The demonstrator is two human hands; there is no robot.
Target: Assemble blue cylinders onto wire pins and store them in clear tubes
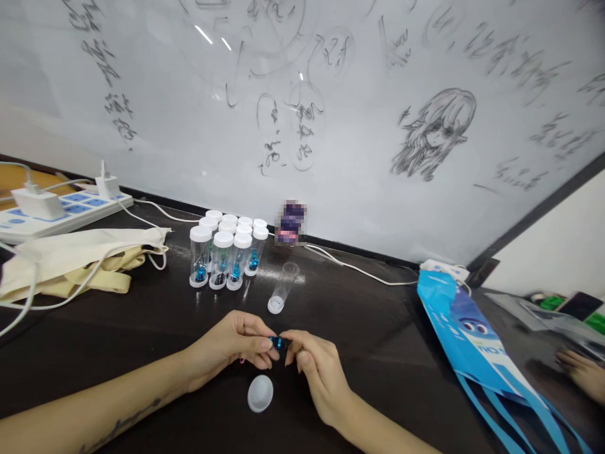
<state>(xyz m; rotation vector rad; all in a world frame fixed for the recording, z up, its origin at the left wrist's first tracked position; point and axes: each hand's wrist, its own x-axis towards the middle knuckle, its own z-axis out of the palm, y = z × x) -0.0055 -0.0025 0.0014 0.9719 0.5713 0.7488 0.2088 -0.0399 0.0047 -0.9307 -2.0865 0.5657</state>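
Between my two hands is a small shiny blue and dark piece (278,343), too small to name more exactly. My left hand (239,340) pinches it from the left, thumb against fingertips. From the right, the fingers of my right hand (319,366) are bent around its other end, thumb and index close together. Just below lies a round white cap (260,393), hollow side up. Beyond the hands a clear tube (286,284) with a white end lies on the dark table. Several upright clear tubes (222,258) with white caps stand behind, some with blue pieces inside.
A white power strip (70,211) with plugs and a cream cloth bag (70,258) lie at left, with cables around them. A phone (290,222) leans on the whiteboard (340,145). At right are a blue bag (466,334) and another person's hand (583,372).
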